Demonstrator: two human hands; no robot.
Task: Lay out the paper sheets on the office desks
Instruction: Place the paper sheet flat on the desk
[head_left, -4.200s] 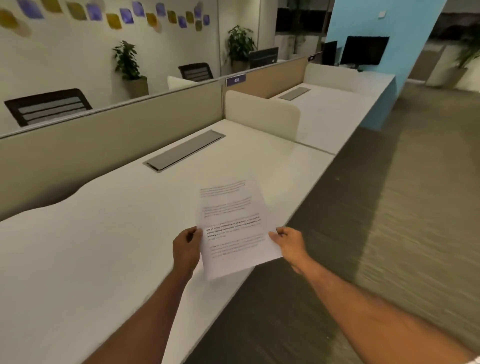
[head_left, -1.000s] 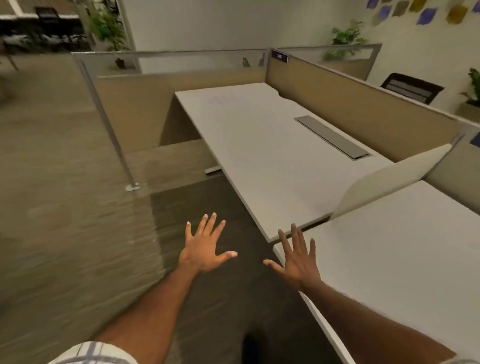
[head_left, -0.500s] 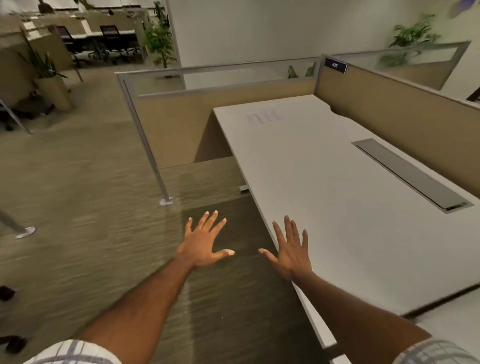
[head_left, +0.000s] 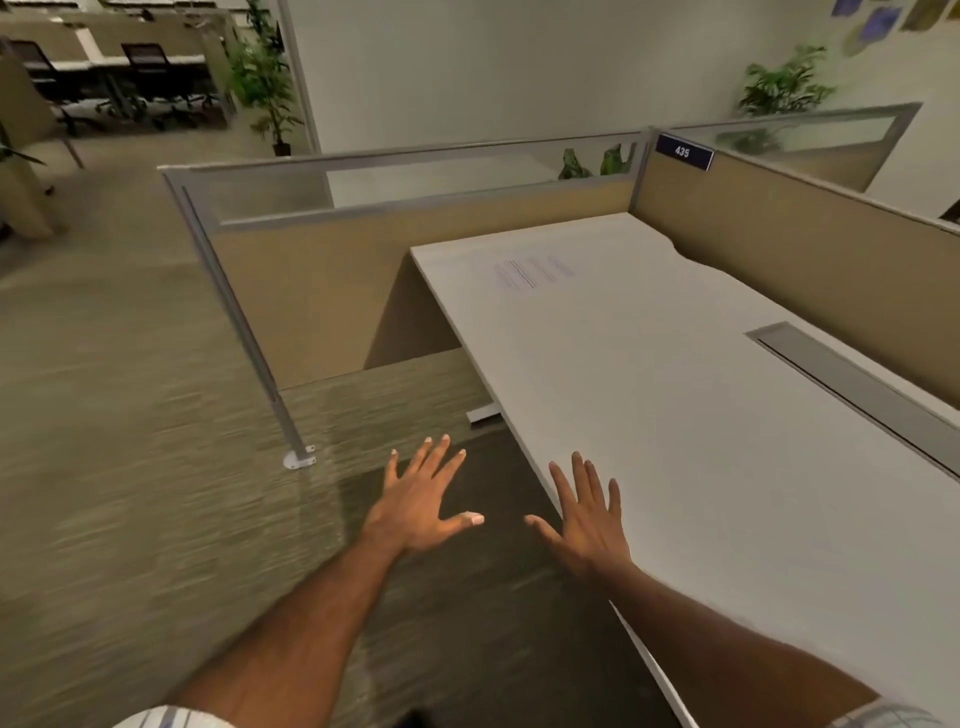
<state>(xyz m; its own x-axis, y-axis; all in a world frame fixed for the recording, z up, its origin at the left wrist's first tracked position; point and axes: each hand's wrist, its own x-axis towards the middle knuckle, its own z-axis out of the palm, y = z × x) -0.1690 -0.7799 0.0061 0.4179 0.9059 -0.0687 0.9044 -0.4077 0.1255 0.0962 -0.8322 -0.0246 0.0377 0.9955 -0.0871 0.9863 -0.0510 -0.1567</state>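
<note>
A white office desk (head_left: 675, 415) runs from the lower right toward the far partition. On its far left corner lies a white paper sheet (head_left: 535, 270), faint against the desk, with dark printed lines on it. My left hand (head_left: 421, 504) hovers over the carpet just off the desk's front edge, fingers spread, holding nothing. My right hand (head_left: 587, 519) is over the desk's front edge, also flat with fingers apart and empty. Both hands are well short of the sheet.
A tan partition with a glass top (head_left: 415, 218) closes the desk's far end, and a second one with a "435" sign (head_left: 683, 151) lines its right side. A grey cable tray lid (head_left: 841, 379) is set in the desk. Carpeted floor (head_left: 130, 415) lies left; potted plants and chairs stand far off.
I held a printed sheet in both hands 4.2 s ago; now both hands are empty. Over the last second the view has swung left and closer to the end desk.
</note>
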